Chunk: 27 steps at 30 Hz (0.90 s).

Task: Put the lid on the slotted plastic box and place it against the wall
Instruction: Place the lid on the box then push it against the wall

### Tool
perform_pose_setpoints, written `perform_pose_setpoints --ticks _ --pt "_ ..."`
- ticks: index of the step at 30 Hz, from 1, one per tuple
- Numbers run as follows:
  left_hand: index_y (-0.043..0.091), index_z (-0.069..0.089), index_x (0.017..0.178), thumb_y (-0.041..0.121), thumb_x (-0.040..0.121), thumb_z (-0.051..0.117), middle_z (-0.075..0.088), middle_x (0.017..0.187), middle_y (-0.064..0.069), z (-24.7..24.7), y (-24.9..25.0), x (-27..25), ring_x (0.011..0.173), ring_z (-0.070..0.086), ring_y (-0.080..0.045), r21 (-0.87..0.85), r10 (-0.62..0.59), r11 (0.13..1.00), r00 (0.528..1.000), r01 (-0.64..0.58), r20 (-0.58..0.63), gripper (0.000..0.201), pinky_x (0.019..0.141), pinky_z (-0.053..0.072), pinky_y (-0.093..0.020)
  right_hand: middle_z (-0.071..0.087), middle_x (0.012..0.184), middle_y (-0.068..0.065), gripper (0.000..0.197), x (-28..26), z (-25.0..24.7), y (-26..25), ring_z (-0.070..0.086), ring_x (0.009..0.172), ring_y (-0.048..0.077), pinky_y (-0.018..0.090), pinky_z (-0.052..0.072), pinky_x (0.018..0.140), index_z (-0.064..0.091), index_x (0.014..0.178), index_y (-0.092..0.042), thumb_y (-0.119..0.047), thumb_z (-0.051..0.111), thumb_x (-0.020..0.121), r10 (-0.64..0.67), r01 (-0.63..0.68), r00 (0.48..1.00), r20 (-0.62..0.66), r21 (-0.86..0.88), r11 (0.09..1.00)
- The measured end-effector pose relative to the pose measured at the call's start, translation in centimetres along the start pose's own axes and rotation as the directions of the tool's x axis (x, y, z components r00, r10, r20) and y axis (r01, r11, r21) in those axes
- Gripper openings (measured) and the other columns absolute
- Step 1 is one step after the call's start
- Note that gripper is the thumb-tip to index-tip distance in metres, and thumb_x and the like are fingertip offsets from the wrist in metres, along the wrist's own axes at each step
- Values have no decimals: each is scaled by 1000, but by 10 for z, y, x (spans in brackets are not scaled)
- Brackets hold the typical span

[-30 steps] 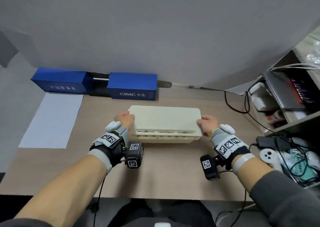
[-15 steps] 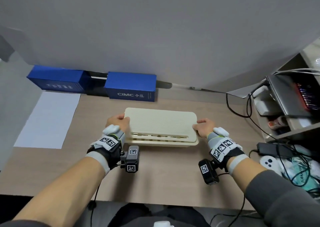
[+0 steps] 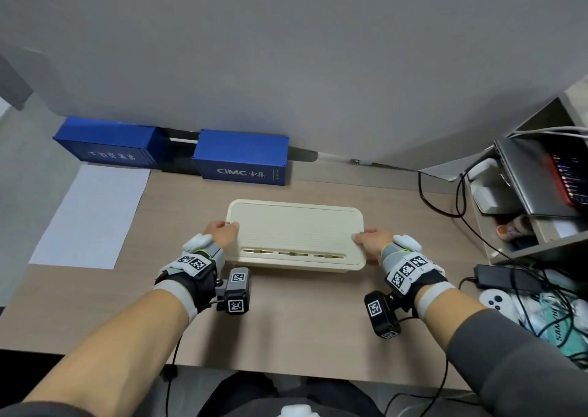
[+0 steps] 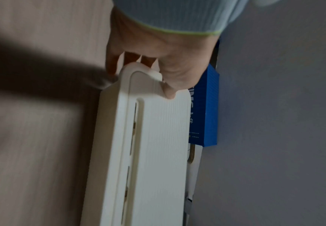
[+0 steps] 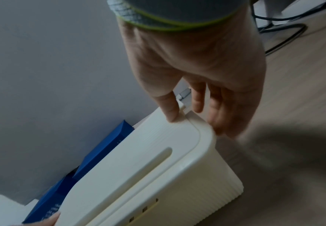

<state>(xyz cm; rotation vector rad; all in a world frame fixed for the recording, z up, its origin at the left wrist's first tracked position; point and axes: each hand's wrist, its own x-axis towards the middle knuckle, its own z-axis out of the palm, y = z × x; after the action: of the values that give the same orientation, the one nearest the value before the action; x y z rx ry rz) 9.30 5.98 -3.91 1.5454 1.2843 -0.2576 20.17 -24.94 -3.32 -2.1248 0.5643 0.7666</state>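
Note:
The cream slotted box (image 3: pixel 299 266) stands on the desk, a short way in front of the grey wall (image 3: pixel 318 82). Its ribbed lid (image 3: pixel 296 228) lies flat inside the box's rim, slots along the near edge. My left hand (image 3: pixel 222 232) grips the left end, thumb on the lid (image 4: pixel 164 152) and fingers (image 4: pixel 111 64) curled round the box's end (image 4: pixel 107 152). My right hand (image 3: pixel 370 238) holds the right end, thumb pressed on the lid (image 5: pixel 138 152) and fingers (image 5: pixel 222 110) down the box's end wall (image 5: pixel 206 183).
Two blue boxes (image 3: pixel 241 158) (image 3: pixel 108 142) sit against the wall behind and left of the cream box. A white sheet (image 3: pixel 92 216) lies at the left. At the right are a shelf unit (image 3: pixel 521 200), black cables (image 3: pixel 445 206), a power brick (image 3: pixel 506 278) and a game controller (image 3: pixel 494 300).
The lid, earlier tilted up above the box at its near edge, has come down and now sits level in the rim. Both hands stayed at the ends.

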Motion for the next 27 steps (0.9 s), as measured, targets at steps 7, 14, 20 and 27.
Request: perform_pose_setpoints --ticks 7,14,20,27 --pt "21 56 136 20 74 67 67 129 -7 14 -20 28 112 65 -34 -58 48 997 991 -41 122 63 95 55 -53 68 92 11 27 -5 -7 26 63 72 25 37 56 63 63 109 -8 -26 59 90 35 -46 975 222 43 998" --pt "21 49 138 1 90 51 63 119 -12 59 31 -18 91 61 -30 -91 216 975 963 -203 160 53 83 57 -52 66 105 13 39 25 -53 28 61 69 27 26 49 44 57 121 -19 -5 60 85 -70 66 997 28 135 989" --pt "7 48 139 -5 90 51 60 124 -13 127 81 -21 102 58 -31 -50 218 976 961 -212 170 51 94 56 -46 63 103 12 37 64 -105 21 59 75 24 22 46 42 56 126 -8 -3 58 89 -56 71 996 -75 215 974" --pt "-3 58 129 -10 92 46 60 105 -9 158 118 3 78 56 -21 32 332 941 939 -336 91 40 51 45 -18 62 119 14 41 101 -123 -10 58 94 27 30 50 62 52 129 -8 1 56 89 -102 121 991 -85 267 956"
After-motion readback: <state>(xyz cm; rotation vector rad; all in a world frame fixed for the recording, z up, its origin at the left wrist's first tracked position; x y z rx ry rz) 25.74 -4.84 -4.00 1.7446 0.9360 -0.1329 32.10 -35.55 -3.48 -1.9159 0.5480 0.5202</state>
